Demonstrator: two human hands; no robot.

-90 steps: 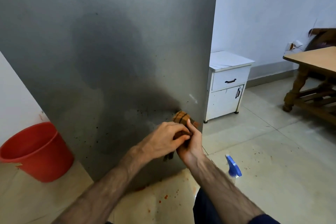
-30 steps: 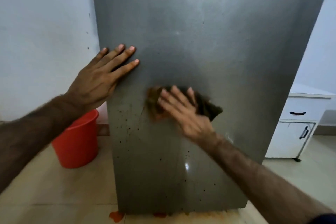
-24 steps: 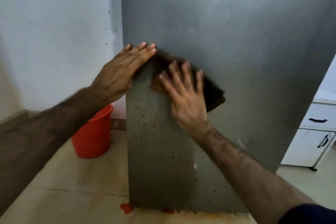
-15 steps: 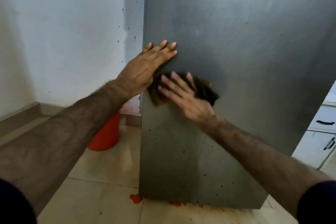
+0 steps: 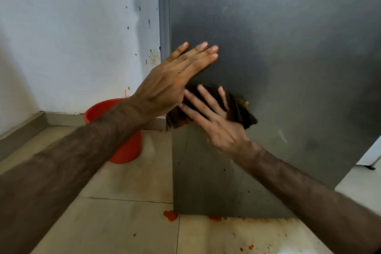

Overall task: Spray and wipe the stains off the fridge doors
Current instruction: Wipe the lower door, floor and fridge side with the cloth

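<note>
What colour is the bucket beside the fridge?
Red, seen in the head view: the bucket stands on the floor.

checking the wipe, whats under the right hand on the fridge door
A dark brown cloth lies under the right hand, whose straight fingers press it flat against the grey fridge door. The door surface beneath the cloth is covered, so any stains there cannot be seen.

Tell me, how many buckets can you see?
1. The red bucket stands on the floor by the wall, left of the fridge, partly hidden behind the left arm. Any others would be out of view.
</note>
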